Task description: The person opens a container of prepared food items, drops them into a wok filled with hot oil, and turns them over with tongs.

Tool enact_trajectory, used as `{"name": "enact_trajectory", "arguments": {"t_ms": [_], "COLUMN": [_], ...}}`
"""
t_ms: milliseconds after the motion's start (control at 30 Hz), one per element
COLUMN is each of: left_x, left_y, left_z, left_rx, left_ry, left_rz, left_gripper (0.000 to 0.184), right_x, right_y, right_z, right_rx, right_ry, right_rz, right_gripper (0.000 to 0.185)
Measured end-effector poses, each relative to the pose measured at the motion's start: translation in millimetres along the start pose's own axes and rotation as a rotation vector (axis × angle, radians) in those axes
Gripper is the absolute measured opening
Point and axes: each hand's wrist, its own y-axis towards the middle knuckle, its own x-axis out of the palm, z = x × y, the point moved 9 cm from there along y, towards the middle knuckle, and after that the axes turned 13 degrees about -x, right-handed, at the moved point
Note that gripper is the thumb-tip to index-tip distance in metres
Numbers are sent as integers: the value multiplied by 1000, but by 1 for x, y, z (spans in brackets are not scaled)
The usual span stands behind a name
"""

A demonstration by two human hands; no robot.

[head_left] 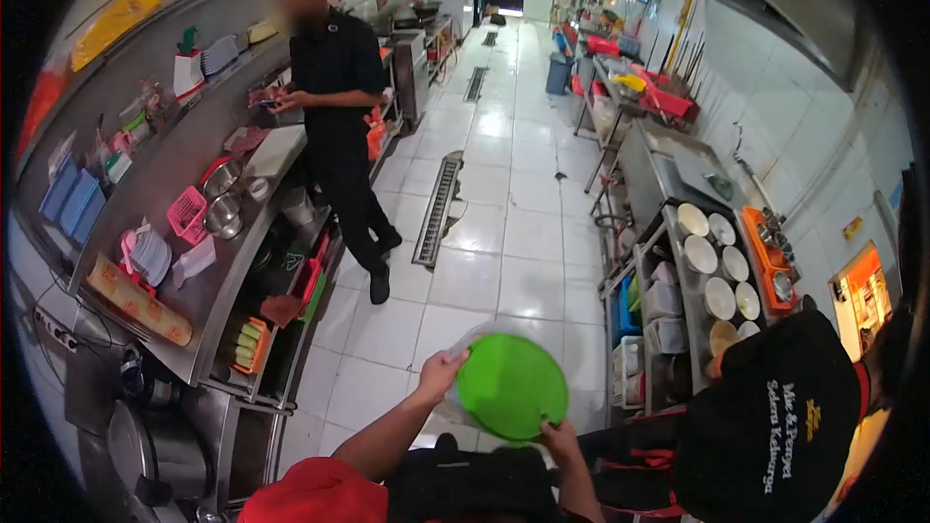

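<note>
A clear plastic tub (pixel 467 414) with a round green lid (pixel 511 387) is held out in front of my body, above the tiled floor. My left hand (pixel 443 374) is closed on the tub's upper left edge, fingers partly hidden behind it. At the lower right, my right hand (pixel 559 439) grips the edge by the lid's rim. What the tub contains is hidden under the lid.
On the left, a co-worker in black (pixel 334 87) stands at a steel counter (pixel 228 276) with bowls and a pink basket (pixel 188 215). Close on my right is another person in black (pixel 775 416), beside a shelf with stacked white bowls (pixel 699 254). A floor drain (pixel 441 203) runs down the aisle.
</note>
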Motion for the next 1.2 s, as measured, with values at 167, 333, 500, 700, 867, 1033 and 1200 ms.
{"name": "enact_trajectory", "arguments": {"t_ms": [167, 333, 500, 700, 867, 1033, 1200], "left_x": [40, 93, 130, 135, 138, 142, 150], "left_y": [31, 75, 105, 189, 295, 409, 515], "left_z": [112, 213, 339, 434, 482, 538, 623], "left_rx": [-10, 33, 119, 242, 264, 232, 267], "left_ry": [-97, -342, -384, -458, -524, -512, -431], "left_rz": [-160, -305, -337, -293, -262, -253, -249], "left_gripper": [38, 36, 29, 22, 21, 20, 17], "right_x": [-4, -1, 6, 12, 17, 59, 87], "right_y": [91, 186, 287, 443, 621, 768, 871], "right_z": [-81, -173, -313, -393, -434, -476, -521], "right_rx": [-34, 20, -412, -352, -344, -399, -325], "right_ry": [-394, -122, -400, -559, -430, -329, -455], "right_rz": [47, 111, -22, -303, -219, -146, -32], "right_gripper": [65, 60, 56, 54, 51, 50, 57]}}
